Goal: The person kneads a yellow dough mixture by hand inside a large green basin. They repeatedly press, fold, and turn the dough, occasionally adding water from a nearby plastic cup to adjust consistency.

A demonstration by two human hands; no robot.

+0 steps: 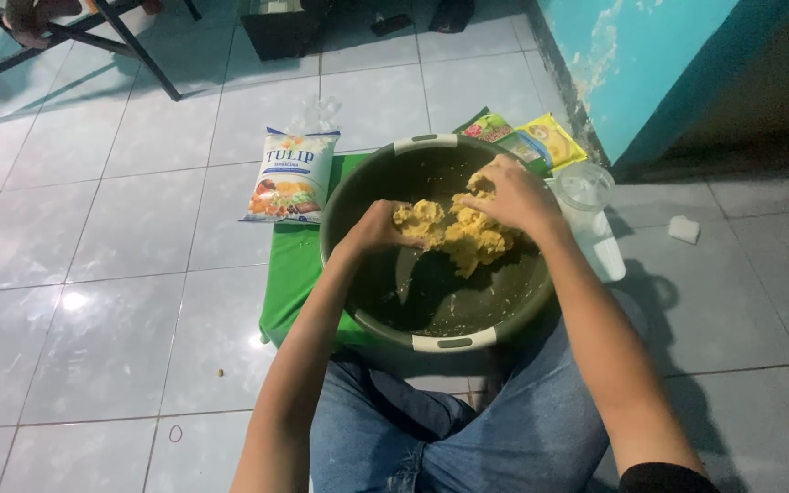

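Note:
A large dark green basin (431, 319) with white handles sits on a green cloth (292, 274) on the tiled floor, in front of my knees. Inside it lies a lumpy mass of yellow dough (458, 236). My left hand (376, 228) is pressed into the dough's left side with the fingers curled into it. My right hand (511, 194) grips the dough from the top right, fingers closed over a clump.
A white and blue flour bag (289, 175) lies left of the basin. Green and yellow packets (531, 139) rest behind it, by a clear plastic cup and a lying white container (591, 205). A turquoise wall (632, 64) stands right; black metal legs (139, 50) far left.

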